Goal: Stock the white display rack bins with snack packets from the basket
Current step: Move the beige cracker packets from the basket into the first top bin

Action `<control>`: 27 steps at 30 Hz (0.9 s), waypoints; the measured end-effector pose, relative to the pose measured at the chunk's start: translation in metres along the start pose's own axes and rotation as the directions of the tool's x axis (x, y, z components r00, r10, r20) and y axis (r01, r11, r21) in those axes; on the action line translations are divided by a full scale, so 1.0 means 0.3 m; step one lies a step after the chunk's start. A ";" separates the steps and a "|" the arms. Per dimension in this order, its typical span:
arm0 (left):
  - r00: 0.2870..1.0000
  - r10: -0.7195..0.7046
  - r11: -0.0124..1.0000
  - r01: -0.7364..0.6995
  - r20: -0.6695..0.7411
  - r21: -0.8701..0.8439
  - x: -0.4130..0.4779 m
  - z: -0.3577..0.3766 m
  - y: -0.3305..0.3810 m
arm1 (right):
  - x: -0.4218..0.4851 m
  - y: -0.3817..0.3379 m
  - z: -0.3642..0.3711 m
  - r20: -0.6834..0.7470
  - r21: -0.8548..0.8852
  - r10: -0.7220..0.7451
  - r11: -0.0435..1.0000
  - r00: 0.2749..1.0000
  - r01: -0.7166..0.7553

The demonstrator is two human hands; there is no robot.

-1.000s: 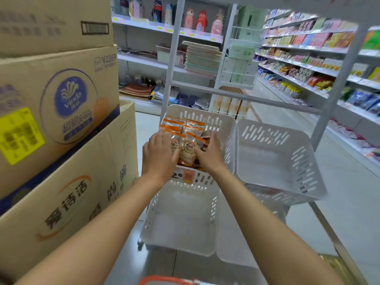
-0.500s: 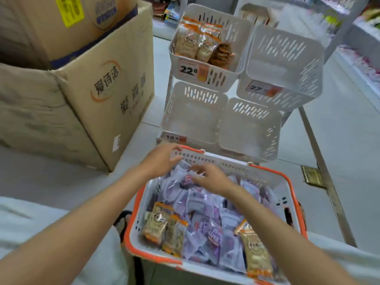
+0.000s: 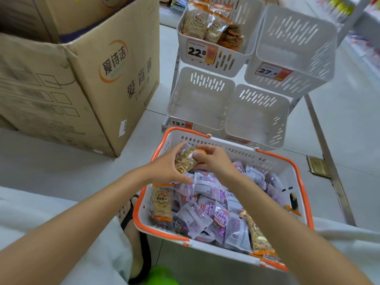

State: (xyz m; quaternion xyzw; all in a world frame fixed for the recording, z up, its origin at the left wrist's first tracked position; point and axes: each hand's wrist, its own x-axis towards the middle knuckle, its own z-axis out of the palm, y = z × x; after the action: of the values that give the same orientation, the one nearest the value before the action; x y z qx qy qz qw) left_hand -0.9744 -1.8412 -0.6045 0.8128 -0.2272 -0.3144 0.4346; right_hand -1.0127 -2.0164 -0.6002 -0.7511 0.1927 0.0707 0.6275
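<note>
Both hands work at the far end of the basket. The left hand has its grip curled round a tan snack packet, and the right hand has its grip pinched tight on that packet's upper end. Purple packets are heaped underneath. The white rack bins stand just beyond, with the upper-left one partly stocked.

Pale floor carries the basket, white rack and cardboard box.
</note>
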 end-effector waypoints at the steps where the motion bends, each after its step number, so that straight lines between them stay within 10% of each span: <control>1: 0.999 0.026 1.000 -0.027 -0.038 -0.017 -0.002 -0.006 0.006 | 0.003 -0.018 0.001 0.014 0.080 0.037 0.996 0.999 -0.038; 6: 0.997 0.071 0.994 -0.071 -0.002 -0.083 -0.003 -0.108 -0.005 | 0.010 -0.012 0.019 0.082 0.415 0.241 0.874 0.967 -0.253; 13: 0.954 -0.041 0.932 -0.071 -0.297 -0.357 0.019 -0.111 -0.023 | 0.021 0.025 -0.001 0.249 0.069 -0.026 0.998 0.968 0.009; 18: 0.966 -0.216 0.836 0.109 -0.141 -0.538 0.034 -0.095 -0.042 | -0.020 0.059 0.081 0.201 -0.019 -0.099 0.994 0.975 0.105; 22: 0.908 -0.319 0.804 0.107 -0.273 -0.585 0.033 -0.140 -0.097 | -0.049 0.195 0.165 0.359 -0.611 -0.006 0.754 0.933 0.240; 25: 0.911 -0.328 0.767 0.102 -0.251 -0.633 0.027 -0.138 -0.122 | -0.084 0.302 0.214 0.486 -0.749 -0.097 0.467 0.869 0.471; 27: 0.909 -0.337 0.774 0.120 -0.245 -0.622 0.033 -0.126 -0.121 | -0.084 0.295 0.192 0.463 -0.683 -0.038 0.622 0.886 0.384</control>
State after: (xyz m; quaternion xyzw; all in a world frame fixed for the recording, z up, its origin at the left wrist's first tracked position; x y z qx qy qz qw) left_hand -0.9370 -1.8073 -0.6224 0.6992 0.0639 -0.2743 0.6571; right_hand -1.0614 -1.9677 -0.6842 -0.9292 -0.0806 0.2222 0.2842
